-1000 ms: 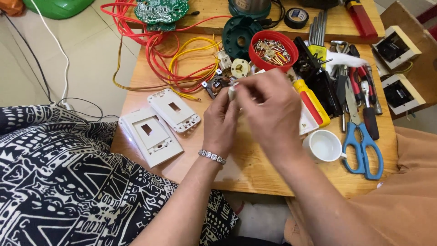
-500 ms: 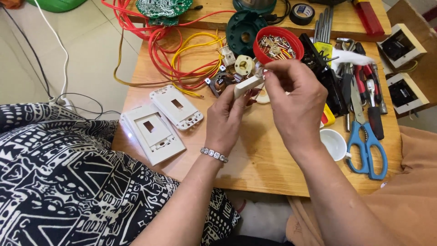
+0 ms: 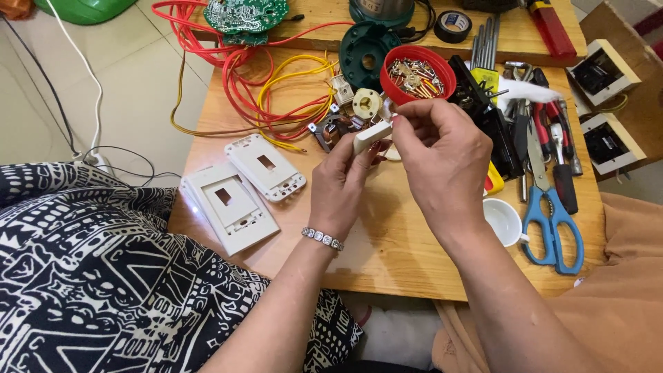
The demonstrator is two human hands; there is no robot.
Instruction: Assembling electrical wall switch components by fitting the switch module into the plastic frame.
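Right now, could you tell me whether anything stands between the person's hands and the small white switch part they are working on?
Nothing visible does. The left hand already grips the small white switch part in its fingers, and the right hand meets it from the other side, above the wooden table.

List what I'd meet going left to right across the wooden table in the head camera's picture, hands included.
White switch plates → left hand holding a small cream switch part → right hand → white cup → blue-handled scissors.
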